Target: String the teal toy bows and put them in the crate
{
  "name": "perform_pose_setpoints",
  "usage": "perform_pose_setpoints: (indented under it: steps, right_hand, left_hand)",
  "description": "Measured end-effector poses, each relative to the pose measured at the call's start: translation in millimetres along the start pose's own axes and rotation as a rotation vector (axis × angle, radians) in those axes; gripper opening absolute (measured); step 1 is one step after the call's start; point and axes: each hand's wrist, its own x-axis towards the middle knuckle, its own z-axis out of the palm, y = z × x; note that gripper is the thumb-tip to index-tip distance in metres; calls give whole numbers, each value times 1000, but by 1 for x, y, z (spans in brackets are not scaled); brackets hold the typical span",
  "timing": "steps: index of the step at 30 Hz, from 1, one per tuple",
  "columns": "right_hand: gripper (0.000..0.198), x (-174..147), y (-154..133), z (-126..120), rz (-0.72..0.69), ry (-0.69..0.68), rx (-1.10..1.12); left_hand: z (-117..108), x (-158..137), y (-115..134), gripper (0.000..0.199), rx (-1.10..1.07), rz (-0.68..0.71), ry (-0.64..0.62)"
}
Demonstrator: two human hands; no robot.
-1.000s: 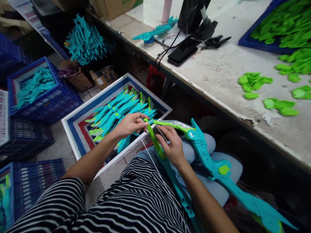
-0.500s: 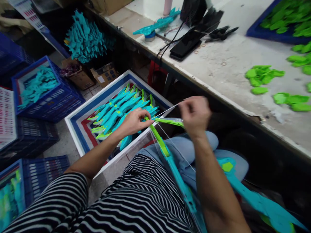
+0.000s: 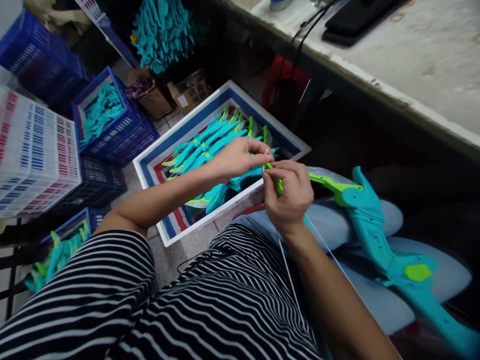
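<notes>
A turquoise and green toy bow (image 3: 369, 215) lies across my lap, with a green pentagon at its middle. My right hand (image 3: 288, 195) is closed around the bow's green tip, fingers bent against it. Just left of it, my left hand (image 3: 242, 157) pinches a short white end of string between thumb and forefinger, close to the tip. Lengths of white string (image 3: 330, 252) run down from the hands past my right forearm. Exactly how the string sits at the tip is hidden by the fingers.
A white-rimmed crate (image 3: 221, 220) with several similar bows stands beyond my left forearm. Blue crates (image 3: 129, 132) of turquoise parts and a white basket (image 3: 37, 155) are at the left. The workbench edge (image 3: 375, 87) runs along the right, bearing a black phone (image 3: 356, 22).
My right hand has come down from pulling the string taut to grip the bow's tip beside my left hand. The view has shifted, showing less of the bench.
</notes>
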Motion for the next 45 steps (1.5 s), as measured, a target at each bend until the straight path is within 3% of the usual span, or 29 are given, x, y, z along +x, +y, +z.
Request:
perform_pose_setpoints:
  steps: [2,4,9,12,19,25,29,32,37,40,45]
  right_hand:
    - [9,1,2,5,46,9,54]
    - [10,5,1,6,109,21,107]
    - [12,13,0,1,275,92,184]
    - [11,14,2,-1,314,164,202]
    - [15,15,0,-1,259,177,266]
    - [24,17,6,-10,236,84,243]
    - [15,24,8,-27,67,22,63]
    - [11,31,10,-37,-19,-17,-10]
    - [22,38,16,-38,-119,-111,-226]
    - [26,38,9,-39,-150,-174,-320]
    - [16,43,-2,-34,-162,-218,-357]
  left_hand:
    - [-1,-7,7,10,123,37,96]
    - [1,-12,14,7,101,28,182]
    - [17,-15,21,8,-441,-238,209]
    - [22,-13,21,12,-612,-333,177]
    - [17,-11,26,10,-647,-339,31]
    - [29,-5,35,18,-711,-388,152]
    - [32,-4,39,22,-727,-440,134]
    - [31,-4,34,21,-621,-342,67]
    - [29,-1,21,14,-111,-59,24]
    - [32,-6,18,19,19,-15,63]
    - [35,-17,7,23,105,13,134]
